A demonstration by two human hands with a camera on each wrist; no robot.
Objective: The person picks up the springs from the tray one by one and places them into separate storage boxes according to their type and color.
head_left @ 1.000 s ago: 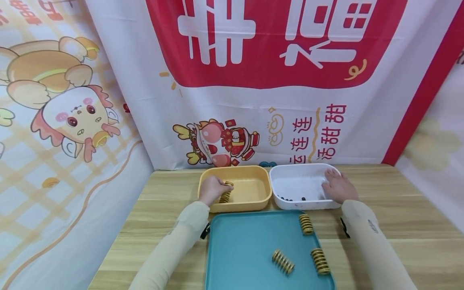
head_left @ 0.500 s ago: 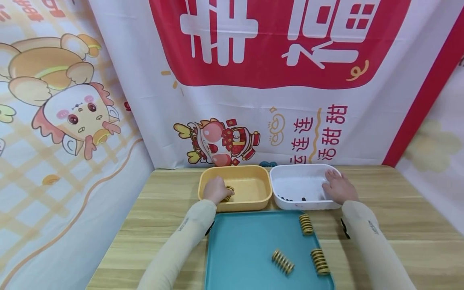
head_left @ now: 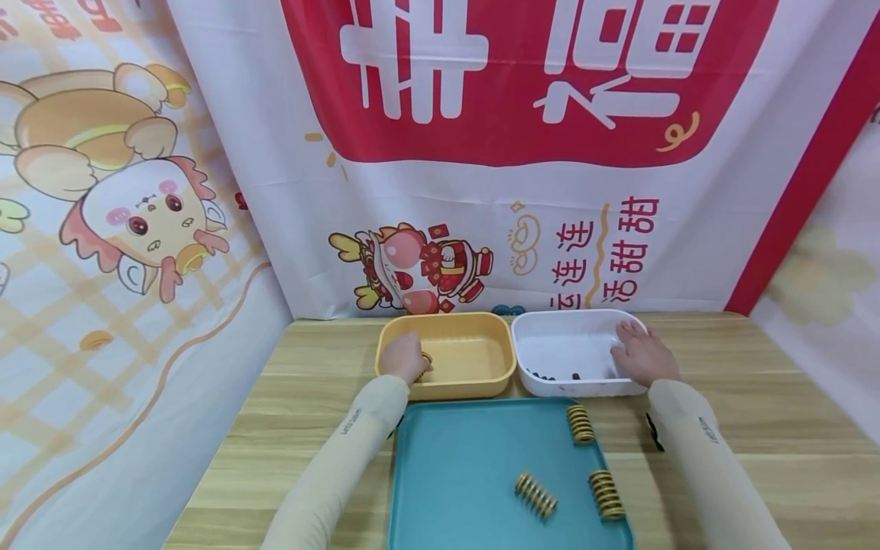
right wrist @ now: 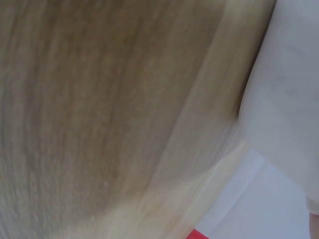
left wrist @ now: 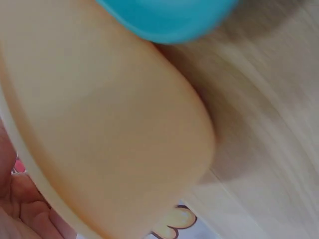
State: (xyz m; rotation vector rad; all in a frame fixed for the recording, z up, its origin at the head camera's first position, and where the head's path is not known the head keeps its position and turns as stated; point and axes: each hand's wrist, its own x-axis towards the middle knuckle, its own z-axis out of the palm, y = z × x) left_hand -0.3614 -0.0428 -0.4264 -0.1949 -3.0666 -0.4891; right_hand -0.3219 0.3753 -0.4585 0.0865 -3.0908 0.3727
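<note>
My left hand (head_left: 404, 357) reaches down into the left end of the yellow bin (head_left: 474, 317). Its curled fingers hold a brass-coloured coil spring (head_left: 426, 357), mostly hidden behind the hand. In the left wrist view, part of the left hand (left wrist: 30, 209) shows beyond the bin's rim (left wrist: 30, 169). My right hand (head_left: 642, 354) rests over the right rim of the white bin (head_left: 564, 315), fingers hanging inside, with nothing visible in them. Its fingers are almost wholly out of the right wrist view, beside the bin's outer wall (right wrist: 284, 99).
Small dark pieces (head_left: 576, 376) lie in the white bin. In front of both bins is a teal tray (head_left: 467, 458) bearing three coil springs, one lying askew (head_left: 536, 495) and two by the right edge (head_left: 580, 425). A printed cloth (head_left: 289, 229) hangs behind the wooden table (head_left: 302, 389).
My left hand has shifted slightly within the yellow bin, and the spring there, plainly seen earlier, is now mostly covered. The right hand and the tray's springs have stayed put.
</note>
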